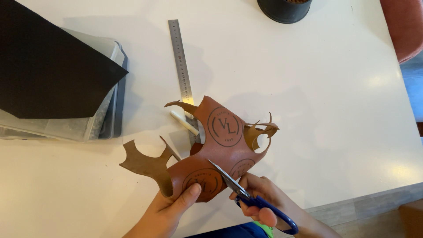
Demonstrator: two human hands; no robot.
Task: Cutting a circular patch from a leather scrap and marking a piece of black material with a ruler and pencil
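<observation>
My left hand (169, 211) pinches the near edge of a brown leather sheet (207, 150) stamped with round emblems and holds it above the white table (308, 88). Several curved pieces are cut out of the sheet, leaving ragged tabs at its left and right. My right hand (264, 200) grips blue-handled scissors (240, 187). Their blades point up and left into the leather beside one round emblem.
A steel ruler (180, 66) lies on the table behind the leather, with a short white stick (183, 122) beside it. A black sheet (48, 61) rests on clear plastic boxes (88, 128) at the left. A dark pot (284, 9) stands at the far edge. A pink chair (403, 26) is at the right.
</observation>
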